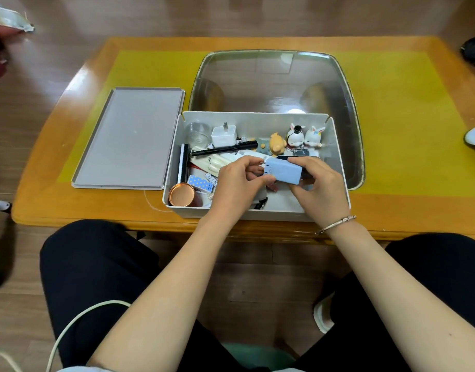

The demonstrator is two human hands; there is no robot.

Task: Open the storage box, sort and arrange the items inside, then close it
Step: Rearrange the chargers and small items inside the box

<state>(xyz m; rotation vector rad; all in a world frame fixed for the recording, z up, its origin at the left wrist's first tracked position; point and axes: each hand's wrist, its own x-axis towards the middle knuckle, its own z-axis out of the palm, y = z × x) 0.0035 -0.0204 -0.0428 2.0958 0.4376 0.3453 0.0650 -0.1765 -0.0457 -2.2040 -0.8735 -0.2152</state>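
Box (174,146) open, cluttered | left hand (237,181), right hand (315,181): grip blue charger (283,170)

Storage box (338,167) and its lid (129,138): matt grey-white plastic with smooth faces. Table (70,210): glossy varnished wood, inset with a matt yellow panel. Tray (349,103): clear, glossy, reflective. Blue charger (284,171): smooth satin plastic. White plug (223,135): glossy plastic. Copper tin (181,194): polished metal. Rabbit figurines (306,135): glossy. Bracelet (335,224): shiny metal. Floor (244,277): wood-grain, semi-matt.
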